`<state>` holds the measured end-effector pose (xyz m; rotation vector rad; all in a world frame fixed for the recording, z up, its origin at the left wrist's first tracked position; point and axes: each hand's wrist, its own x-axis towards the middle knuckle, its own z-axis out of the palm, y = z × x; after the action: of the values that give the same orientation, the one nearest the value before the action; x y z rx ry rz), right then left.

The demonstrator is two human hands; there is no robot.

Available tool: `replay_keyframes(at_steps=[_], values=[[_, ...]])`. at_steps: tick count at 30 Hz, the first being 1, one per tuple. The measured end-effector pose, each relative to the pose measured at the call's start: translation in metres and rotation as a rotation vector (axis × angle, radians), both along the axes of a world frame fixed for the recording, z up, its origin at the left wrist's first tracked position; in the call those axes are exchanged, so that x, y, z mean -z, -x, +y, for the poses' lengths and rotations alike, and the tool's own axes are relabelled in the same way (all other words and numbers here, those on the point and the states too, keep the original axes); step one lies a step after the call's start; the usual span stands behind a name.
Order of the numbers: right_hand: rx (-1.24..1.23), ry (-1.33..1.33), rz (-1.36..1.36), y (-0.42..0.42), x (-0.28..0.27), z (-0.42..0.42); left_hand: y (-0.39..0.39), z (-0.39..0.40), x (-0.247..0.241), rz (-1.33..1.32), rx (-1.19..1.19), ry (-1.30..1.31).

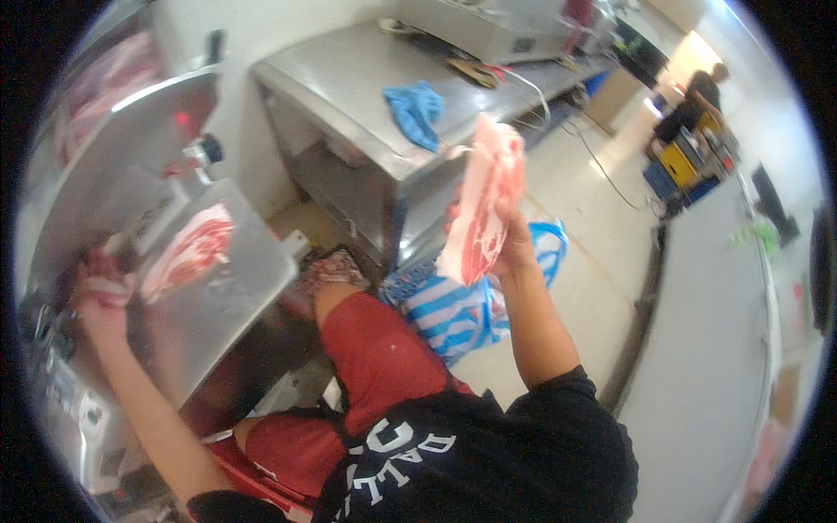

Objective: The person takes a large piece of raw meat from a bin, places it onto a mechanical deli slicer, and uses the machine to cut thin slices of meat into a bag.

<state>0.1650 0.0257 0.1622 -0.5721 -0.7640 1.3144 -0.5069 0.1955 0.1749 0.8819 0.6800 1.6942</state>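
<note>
My right hand [516,245] is raised and grips a thick stack of raw meat slices [482,202], streaked red with white fat along one edge. At the left, my left hand [104,287] reaches to the inner side of a meat slicer [85,418]; it is blurred, and I cannot make out whether its fingers hold anything. A flat piece of sliced meat [193,248] lies on the slicer's metal tray [242,274], to the right of that hand. Behind the tray rises the slicer's large curved metal guard or blade [131,150].
A steel table [327,78] bears a blue cloth [415,111] and a pair of brown-handled tools [474,72]. Below my right arm sits a blue-and-white striped bag [451,314]. A cable [608,170] crosses the floor. Farther back, a person [700,98] stands beside a yellow-and-black cart [680,163].
</note>
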Motion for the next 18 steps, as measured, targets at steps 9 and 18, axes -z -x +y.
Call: replay_keyframes(at_steps=[9, 18], values=[[1.340, -0.156, -0.913, -0.081, 0.086, -0.058, 0.027, 0.008, 0.004, 0.207, 0.177, 0.128], [0.389, 0.533, -2.078, -0.102, 0.277, -0.085, -0.055, -0.008, -0.024, 0.161, -0.215, 0.342]])
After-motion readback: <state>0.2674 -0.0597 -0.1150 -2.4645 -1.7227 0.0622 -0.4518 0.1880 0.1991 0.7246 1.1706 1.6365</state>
